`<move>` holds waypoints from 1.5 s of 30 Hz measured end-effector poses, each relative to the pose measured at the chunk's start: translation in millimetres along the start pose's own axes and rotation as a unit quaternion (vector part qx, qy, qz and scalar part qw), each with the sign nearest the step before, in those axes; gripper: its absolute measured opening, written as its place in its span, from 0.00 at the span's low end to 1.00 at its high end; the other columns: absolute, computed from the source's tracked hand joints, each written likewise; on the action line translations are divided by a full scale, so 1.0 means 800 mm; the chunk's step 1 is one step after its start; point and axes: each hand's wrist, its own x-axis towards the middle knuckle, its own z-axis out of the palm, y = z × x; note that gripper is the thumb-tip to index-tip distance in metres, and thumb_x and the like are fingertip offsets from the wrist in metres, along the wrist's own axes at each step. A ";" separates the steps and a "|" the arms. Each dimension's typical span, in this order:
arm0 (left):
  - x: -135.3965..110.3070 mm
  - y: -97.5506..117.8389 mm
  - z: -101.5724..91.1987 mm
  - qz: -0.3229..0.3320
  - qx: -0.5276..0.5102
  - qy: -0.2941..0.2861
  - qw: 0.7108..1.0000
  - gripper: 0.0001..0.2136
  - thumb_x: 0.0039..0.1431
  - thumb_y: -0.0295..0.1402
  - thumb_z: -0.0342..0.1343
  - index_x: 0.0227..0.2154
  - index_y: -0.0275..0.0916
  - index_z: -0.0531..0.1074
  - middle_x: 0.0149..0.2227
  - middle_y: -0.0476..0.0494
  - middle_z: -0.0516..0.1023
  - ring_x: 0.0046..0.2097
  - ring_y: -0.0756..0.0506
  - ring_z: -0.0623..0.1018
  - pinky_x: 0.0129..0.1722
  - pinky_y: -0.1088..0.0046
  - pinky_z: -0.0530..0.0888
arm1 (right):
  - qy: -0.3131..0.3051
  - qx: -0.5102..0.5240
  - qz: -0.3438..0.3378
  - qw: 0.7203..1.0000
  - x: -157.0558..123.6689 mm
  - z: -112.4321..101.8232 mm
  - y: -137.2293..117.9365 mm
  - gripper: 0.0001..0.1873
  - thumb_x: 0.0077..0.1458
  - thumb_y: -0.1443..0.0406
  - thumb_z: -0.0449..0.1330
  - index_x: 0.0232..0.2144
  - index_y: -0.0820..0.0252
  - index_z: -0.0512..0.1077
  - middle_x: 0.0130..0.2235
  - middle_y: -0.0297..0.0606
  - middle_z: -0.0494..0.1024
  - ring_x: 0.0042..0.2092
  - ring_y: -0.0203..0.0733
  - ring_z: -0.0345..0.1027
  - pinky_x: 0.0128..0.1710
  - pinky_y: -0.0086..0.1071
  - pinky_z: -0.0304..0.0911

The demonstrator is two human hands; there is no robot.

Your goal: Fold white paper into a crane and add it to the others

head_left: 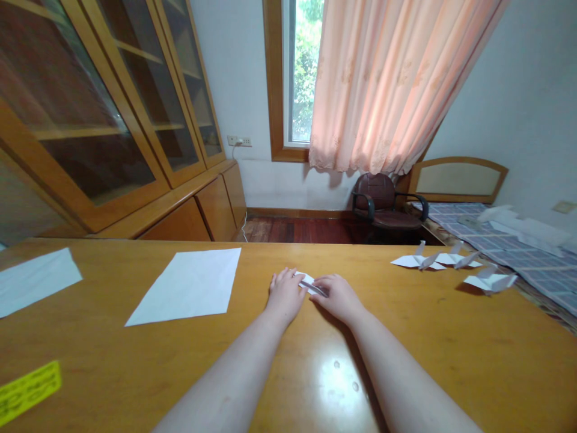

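A small folded piece of white paper (308, 281) lies on the wooden table between my two hands, with a dark crease or gap along it. My left hand (286, 294) rests over its left end, thumb and fingertips on the paper. At the right end, my right hand (339, 296) grips it between thumb and curled fingers. Both hands partly cover the paper, so its full shape is hidden. Three folded paper cranes stand off to the right: one crane (419, 260), another just behind it (458, 257), and a nearer crane (490, 281).
Left of my hands lies a flat white sheet (192, 282); another paper sheet (38, 279) is at the far left. A yellow label (29, 391) sits near the table's front left. Beyond the table (216, 373) are a glass cabinet (148, 108), an armchair (383, 201) and a bed (500, 231).
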 end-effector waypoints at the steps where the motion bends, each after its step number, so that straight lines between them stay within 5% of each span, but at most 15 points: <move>1: 0.000 0.000 0.000 0.002 -0.005 0.001 1.000 0.15 0.57 0.38 0.51 0.47 0.47 0.70 0.57 0.44 0.66 0.60 0.38 0.60 0.60 0.51 0.52 | -0.002 -0.003 -0.004 1.000 0.000 0.000 0.000 0.14 0.47 0.60 0.63 0.38 0.56 0.77 0.40 0.37 0.79 0.42 0.43 0.69 0.45 0.32 0.59; 11: -0.003 0.003 0.000 0.031 -0.040 -0.008 0.999 0.22 0.53 0.31 0.51 0.53 0.45 0.66 0.59 0.42 0.64 0.61 0.38 0.58 0.61 0.50 0.49 | -0.020 -0.088 -0.016 0.996 -0.003 -0.004 -0.008 0.14 0.53 0.64 0.56 0.42 0.55 0.75 0.36 0.38 0.79 0.37 0.40 0.69 0.40 0.30 0.58; 20: 0.001 0.003 0.001 0.036 -0.068 0.027 0.997 0.13 0.59 0.34 0.50 0.45 0.48 0.72 0.53 0.45 0.71 0.58 0.38 0.63 0.59 0.49 0.53 | 0.005 -0.091 -0.003 0.996 -0.001 -0.001 -0.003 0.17 0.61 0.61 0.48 0.34 0.56 0.77 0.30 0.38 0.78 0.33 0.39 0.67 0.35 0.29 0.56; 26: 0.002 0.000 0.005 0.047 -0.084 0.043 0.994 0.11 0.56 0.33 0.53 0.42 0.46 0.73 0.50 0.45 0.73 0.56 0.38 0.66 0.58 0.50 0.55 | 0.006 -0.081 -0.004 0.997 0.002 0.003 0.001 0.11 0.57 0.62 0.54 0.33 0.56 0.77 0.31 0.38 0.78 0.35 0.39 0.67 0.36 0.28 0.56; 31: 0.006 -0.001 0.003 0.011 -0.116 0.126 0.985 0.21 0.54 0.33 0.55 0.51 0.37 0.65 0.55 0.34 0.66 0.57 0.39 0.65 0.56 0.58 0.61 | 0.043 -0.080 0.036 0.995 0.002 0.002 0.000 0.13 0.55 0.60 0.55 0.25 0.57 0.77 0.26 0.38 0.77 0.31 0.39 0.66 0.32 0.29 0.54; 35: 0.005 0.002 -0.004 -0.030 -0.164 0.209 0.964 0.17 0.54 0.34 0.55 0.46 0.35 0.64 0.48 0.35 0.68 0.52 0.40 0.68 0.51 0.61 0.66 | 0.123 0.001 0.106 0.987 0.001 0.000 0.002 0.17 0.55 0.57 0.54 0.22 0.59 0.75 0.25 0.37 0.75 0.29 0.38 0.65 0.29 0.29 0.53; 37: 0.003 0.005 -0.008 -0.028 -0.195 0.188 0.962 0.12 0.54 0.37 0.54 0.39 0.37 0.66 0.41 0.40 0.71 0.44 0.43 0.71 0.45 0.63 0.68 | 0.163 0.061 0.137 0.975 0.001 -0.002 0.002 0.17 0.54 0.56 0.54 0.23 0.59 0.75 0.25 0.37 0.75 0.28 0.38 0.66 0.29 0.29 0.54; 40: -0.001 0.012 -0.012 0.037 -0.246 0.077 0.965 0.10 0.57 0.41 0.51 0.29 0.39 0.66 0.30 0.48 0.70 0.34 0.47 0.70 0.36 0.69 0.68 | 0.196 0.112 0.159 0.961 0.001 -0.004 -0.004 0.16 0.52 0.56 0.56 0.22 0.60 0.75 0.23 0.36 0.74 0.28 0.38 0.65 0.29 0.29 0.56; 45: -0.005 0.020 -0.014 0.102 -0.323 0.001 0.941 0.10 0.56 0.41 0.52 0.30 0.38 0.68 0.32 0.46 0.73 0.35 0.46 0.71 0.35 0.71 0.67 | 0.169 0.234 0.159 0.944 0.002 -0.001 -0.013 0.13 0.48 0.57 0.59 0.24 0.61 0.75 0.24 0.36 0.75 0.28 0.39 0.67 0.30 0.30 0.59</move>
